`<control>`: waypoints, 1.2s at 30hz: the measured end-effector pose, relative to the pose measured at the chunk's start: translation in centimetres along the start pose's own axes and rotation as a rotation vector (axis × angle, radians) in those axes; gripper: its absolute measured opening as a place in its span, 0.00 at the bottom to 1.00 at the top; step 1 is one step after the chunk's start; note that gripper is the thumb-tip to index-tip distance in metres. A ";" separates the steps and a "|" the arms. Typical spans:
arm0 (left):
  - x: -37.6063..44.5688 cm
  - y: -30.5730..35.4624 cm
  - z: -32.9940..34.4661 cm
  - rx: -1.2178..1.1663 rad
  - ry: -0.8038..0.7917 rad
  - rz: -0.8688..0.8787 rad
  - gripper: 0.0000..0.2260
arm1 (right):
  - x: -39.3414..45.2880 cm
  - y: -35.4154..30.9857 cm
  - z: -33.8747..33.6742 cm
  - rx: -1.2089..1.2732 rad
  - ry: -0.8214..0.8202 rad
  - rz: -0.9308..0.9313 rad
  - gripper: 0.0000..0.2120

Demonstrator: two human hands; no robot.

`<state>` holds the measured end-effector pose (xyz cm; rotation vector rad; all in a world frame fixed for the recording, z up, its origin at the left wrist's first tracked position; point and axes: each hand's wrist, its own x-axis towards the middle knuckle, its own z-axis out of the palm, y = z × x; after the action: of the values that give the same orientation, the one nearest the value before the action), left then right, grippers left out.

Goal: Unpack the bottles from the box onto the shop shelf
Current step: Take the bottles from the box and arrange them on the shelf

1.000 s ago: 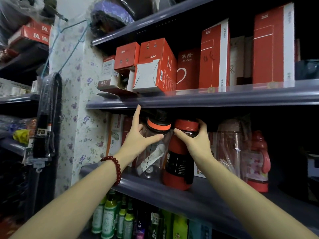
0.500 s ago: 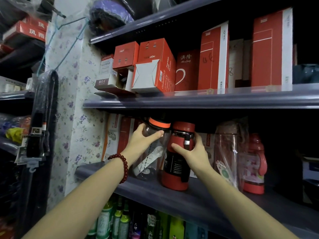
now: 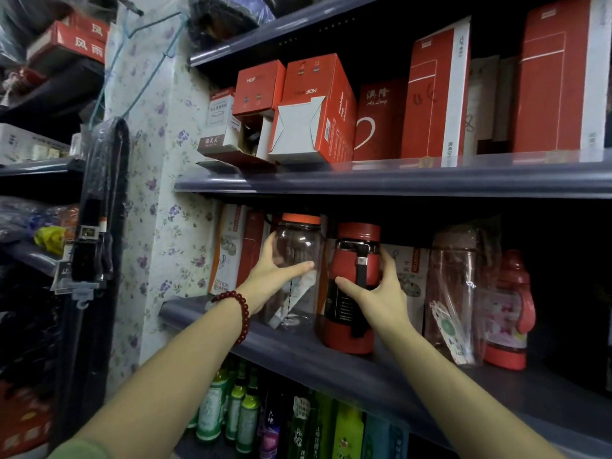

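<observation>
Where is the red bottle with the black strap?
The red bottle with the black strap stands on the grey middle shelf, gripped by the right hand, just right of the clear plastic bottle with the orange lid.

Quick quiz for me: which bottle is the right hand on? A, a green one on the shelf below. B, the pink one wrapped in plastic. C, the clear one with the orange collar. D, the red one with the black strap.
D: the right hand curls round the red bottle with the black strap, which stands on the shelf, while the left hand holds the clear bottle beside it.
</observation>
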<state>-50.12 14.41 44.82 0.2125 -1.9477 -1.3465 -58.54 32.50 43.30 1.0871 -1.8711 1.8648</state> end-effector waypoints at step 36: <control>-9.1 -0.6 -6.5 0.712 -0.153 0.034 0.25 | -6.7 -3.3 3.3 -0.561 -0.094 0.177 0.28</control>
<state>-39.60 14.10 41.06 0.4186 -2.4849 -0.6093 -50.79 31.80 40.81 0.8441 -2.4022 1.2433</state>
